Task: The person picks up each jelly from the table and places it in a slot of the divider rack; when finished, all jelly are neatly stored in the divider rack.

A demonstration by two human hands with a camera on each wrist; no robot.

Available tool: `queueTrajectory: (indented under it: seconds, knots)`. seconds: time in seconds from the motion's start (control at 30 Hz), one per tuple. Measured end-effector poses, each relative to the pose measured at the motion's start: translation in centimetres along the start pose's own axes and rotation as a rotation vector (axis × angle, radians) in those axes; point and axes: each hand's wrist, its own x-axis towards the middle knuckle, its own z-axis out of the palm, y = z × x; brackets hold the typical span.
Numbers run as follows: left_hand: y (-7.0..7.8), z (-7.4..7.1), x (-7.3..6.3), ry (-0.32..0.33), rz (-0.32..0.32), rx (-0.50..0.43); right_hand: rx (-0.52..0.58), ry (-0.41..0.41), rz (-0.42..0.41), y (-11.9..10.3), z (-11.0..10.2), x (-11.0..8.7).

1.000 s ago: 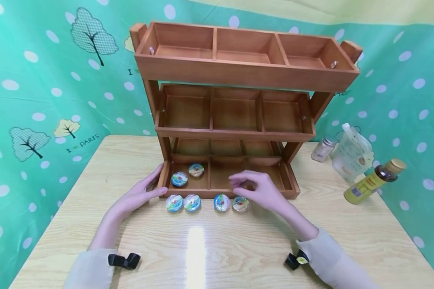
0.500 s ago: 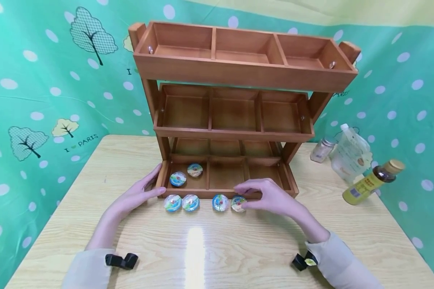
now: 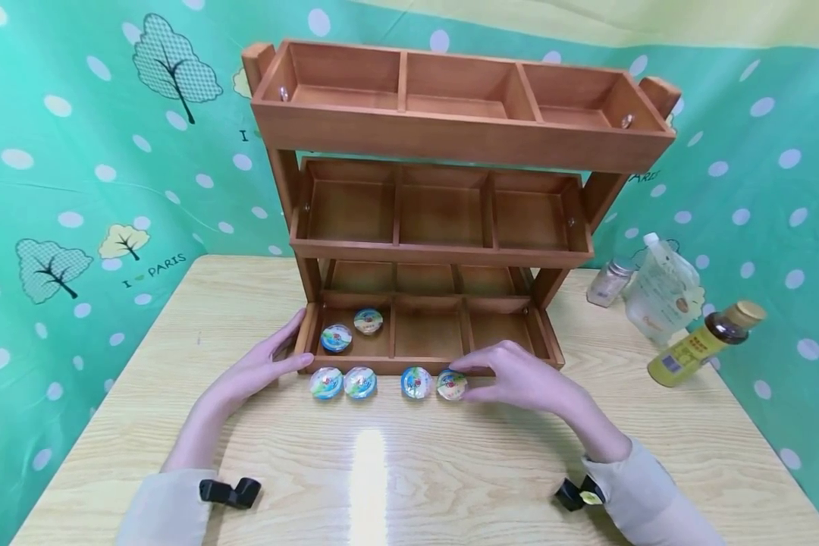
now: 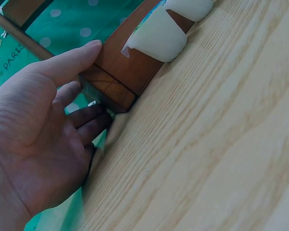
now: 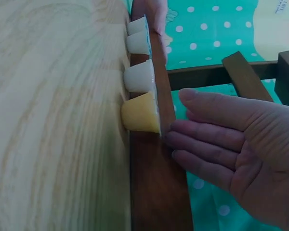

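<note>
My left hand holds the left end of the brown wooden rack's lowest tier, thumb on its front and fingers round the side. My right hand is beside the rightmost jelly cup, with thumb and fingertips near its lid's right edge. In the right wrist view that cup looks yellow, and the fingers lie apart from it. Left of it stand three whitish cups with blue printed lids, one nearest. Two more cups, one blue-lidded and one pale-lidded, lie in the tier's left compartment.
The rack's middle tier and top tier overhang the lowest one. At the right stand a yellow-labelled bottle, a clear spouted pouch and a small jar. A patterned green cloth hangs behind the wooden table.
My right hand has moved right and toward me, from over the tier's front edge to beside the rightmost jelly cup. My left hand keeps its hold on the rack.
</note>
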Motion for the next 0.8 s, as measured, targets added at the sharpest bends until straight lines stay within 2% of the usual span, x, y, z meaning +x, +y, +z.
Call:
queueTrajectory:
  seconds: [0.43,0.8]
  knots:
    - [0.18,-0.05,-0.08,0.003,0.001,-0.013,-0.050,-0.060,0.120,-0.18,-0.41,-0.23]
    - [-0.04,-0.02,-0.07,-0.004,-0.004,-0.023,-0.002,-0.071,0.099,-0.07,0.30,-0.01]
